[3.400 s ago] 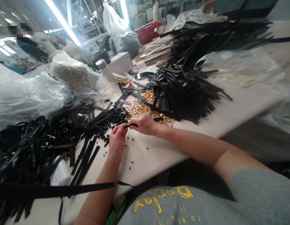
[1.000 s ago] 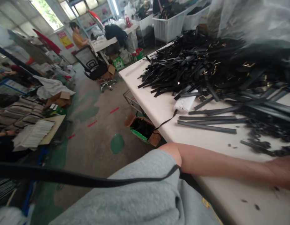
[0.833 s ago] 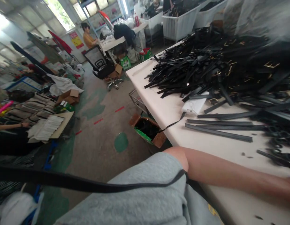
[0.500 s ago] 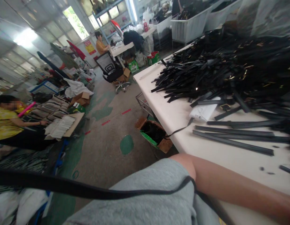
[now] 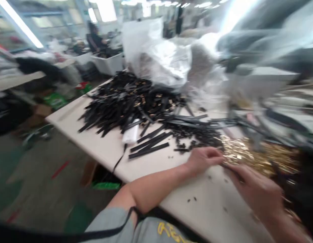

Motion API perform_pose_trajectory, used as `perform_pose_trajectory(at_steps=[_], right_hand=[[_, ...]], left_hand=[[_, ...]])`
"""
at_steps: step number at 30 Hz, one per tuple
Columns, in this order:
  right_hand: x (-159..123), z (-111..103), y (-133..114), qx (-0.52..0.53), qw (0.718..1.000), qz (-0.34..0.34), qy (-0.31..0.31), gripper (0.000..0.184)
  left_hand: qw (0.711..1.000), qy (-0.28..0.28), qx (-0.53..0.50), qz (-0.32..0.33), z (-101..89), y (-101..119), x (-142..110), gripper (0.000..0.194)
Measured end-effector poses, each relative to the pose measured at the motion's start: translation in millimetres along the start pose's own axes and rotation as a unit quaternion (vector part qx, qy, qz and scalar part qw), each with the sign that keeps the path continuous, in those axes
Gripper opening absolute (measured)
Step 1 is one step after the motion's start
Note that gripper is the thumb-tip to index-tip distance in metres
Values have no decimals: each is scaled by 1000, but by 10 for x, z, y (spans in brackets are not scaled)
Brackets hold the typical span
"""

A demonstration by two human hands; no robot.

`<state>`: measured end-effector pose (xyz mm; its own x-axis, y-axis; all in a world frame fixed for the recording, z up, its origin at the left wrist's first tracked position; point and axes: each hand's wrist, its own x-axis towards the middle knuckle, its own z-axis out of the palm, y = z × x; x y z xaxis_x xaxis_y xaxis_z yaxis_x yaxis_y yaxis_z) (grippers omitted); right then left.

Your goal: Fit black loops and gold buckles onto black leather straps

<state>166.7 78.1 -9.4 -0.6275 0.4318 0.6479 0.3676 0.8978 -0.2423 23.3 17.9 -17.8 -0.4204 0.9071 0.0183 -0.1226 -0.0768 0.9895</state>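
Note:
My left hand reaches across the white table, its thumb and fingers pinched together. Close by on its right, my right hand is closed too. A thin black strap runs between the two hands and both grip it; blur hides its ends. Just behind the hands lies a heap of small black pieces. A pile of gold metal buckles glints beside my right hand. Several flat black strips lie left of my left hand.
A large heap of black straps covers the far table, with clear plastic bags behind it. A white box-like device trails a cord over the edge. An open carton stands below. Another person is in the background.
My view has swung right, from the floor and aisle to the tabletop. Both hands have come into view, where only my left arm showed before.

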Motion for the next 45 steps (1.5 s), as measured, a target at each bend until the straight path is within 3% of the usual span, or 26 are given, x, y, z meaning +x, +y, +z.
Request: perform_pose_trajectory(at_steps=[3, 8, 14, 18, 22, 29, 39, 45], right_hand=[[-57, -272, 58, -58, 996, -3, -70, 24], [9, -314, -56, -71, 987, 50, -137, 23], [-2, -387, -78, -55, 990, 57, -118, 25], [41, -419, 65, -82, 987, 81, -112, 27], [78, -413, 162, -74, 987, 107, -97, 24], [67, -375, 168, -59, 990, 109, -72, 20], [44, -323, 213, -61, 988, 112, -82, 24], [7, -300, 188, -70, 988, 90, -100, 32]], left_hand=[[1000, -11, -22, 12, -34, -46, 32, 27], [998, 0, -60, -28, -94, -58, -7, 30], [988, 71, -120, -64, 72, -35, -55, 38], [982, 93, -165, -22, 285, -49, 53, 38], [984, 104, -142, 7, 412, -82, 111, 35], [986, 103, -124, 39, 353, -64, 124, 35], [995, 68, -74, 15, 408, -76, 62, 40], [995, 97, -17, -17, 297, -54, 72, 37]])
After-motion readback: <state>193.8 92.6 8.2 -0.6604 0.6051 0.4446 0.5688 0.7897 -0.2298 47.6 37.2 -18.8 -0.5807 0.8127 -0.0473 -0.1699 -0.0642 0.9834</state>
